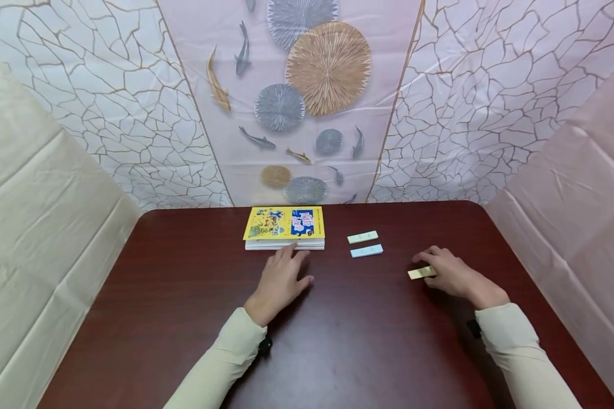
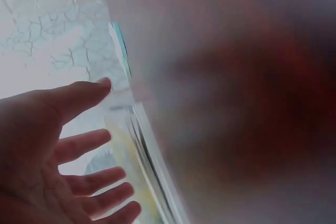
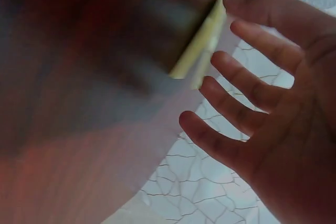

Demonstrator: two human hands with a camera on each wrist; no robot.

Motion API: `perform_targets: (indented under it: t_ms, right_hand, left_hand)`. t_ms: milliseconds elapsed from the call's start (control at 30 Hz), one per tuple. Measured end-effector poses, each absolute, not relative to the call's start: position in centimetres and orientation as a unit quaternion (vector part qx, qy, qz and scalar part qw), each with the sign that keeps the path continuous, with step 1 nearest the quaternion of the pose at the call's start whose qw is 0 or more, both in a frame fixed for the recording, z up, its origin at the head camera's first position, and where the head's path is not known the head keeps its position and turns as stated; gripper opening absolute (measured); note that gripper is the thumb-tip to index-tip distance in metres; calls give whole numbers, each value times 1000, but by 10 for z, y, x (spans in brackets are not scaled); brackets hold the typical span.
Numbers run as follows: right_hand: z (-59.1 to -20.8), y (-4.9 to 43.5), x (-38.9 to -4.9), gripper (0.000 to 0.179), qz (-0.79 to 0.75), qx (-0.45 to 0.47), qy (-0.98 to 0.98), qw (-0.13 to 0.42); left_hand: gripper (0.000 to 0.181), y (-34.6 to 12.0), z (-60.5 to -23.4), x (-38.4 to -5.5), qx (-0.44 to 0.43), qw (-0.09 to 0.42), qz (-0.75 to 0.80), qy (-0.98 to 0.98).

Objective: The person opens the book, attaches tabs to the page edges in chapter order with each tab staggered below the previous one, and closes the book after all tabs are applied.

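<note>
My left hand (image 1: 281, 279) rests low over the dark table, its fingers relaxed and spread, fingertips at the front edge of a yellow-covered book (image 1: 281, 222). In the left wrist view nothing lies in that hand (image 2: 47, 145), and the book's white page edges (image 2: 152, 166) show beyond the fingers. On the right, my other hand (image 1: 450, 272) hovers over a narrow yellow strip (image 1: 419, 273) of paper, whose right end it hides. Thumb and index finger lie on either side of the strip. The right wrist view shows loosely extended fingers (image 3: 236, 87), the thumb tip overlapping the strip (image 3: 202, 43).
A pale green strip (image 1: 362, 237) and a light blue strip (image 1: 366, 250) lie one behind the other between the book and my right hand. The reddish-brown table (image 1: 184, 318) ends at a patterned cloth backdrop (image 1: 307, 130), with cloth walls (image 1: 36, 238) at both sides.
</note>
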State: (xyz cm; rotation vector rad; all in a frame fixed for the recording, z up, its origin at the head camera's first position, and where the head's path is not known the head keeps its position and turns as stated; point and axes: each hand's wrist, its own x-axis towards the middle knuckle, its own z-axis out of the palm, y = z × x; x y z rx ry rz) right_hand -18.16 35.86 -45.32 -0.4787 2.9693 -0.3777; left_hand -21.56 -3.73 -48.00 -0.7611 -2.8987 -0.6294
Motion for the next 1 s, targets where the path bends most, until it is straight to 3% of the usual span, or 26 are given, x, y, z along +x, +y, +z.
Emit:
perform_targets:
  t_ms: [167,333,500,667,800,1000]
  right_hand:
    - [-463,363,-180,31,-124,-179,976,26]
    - [-468,365,-181,25,-133,-187,973,14]
    - [-471,367,-179,22,-139,-191,972,3]
    - [-473,366,-181,20,-134,-196,971,-7]
    - [-474,366,-182,20,-130,-205,970,-19]
    - [-472,360,-181,18,-126,-197,972,-15]
  left_hand:
    - [65,-53,-473,-239,-246,93,-196,-945]
    - [69,-71,-471,-268,-232,112,-180,-949]
    - [60,-83,-471,-291,-208,83,-182,-957]
    - [42,-91,-478,-298,-188,20,-184,-965]
    - [42,-95,-485,-298,-179,-22,-178,-967]
    - [44,-99,-491,-300,-183,-22,-171,-968]
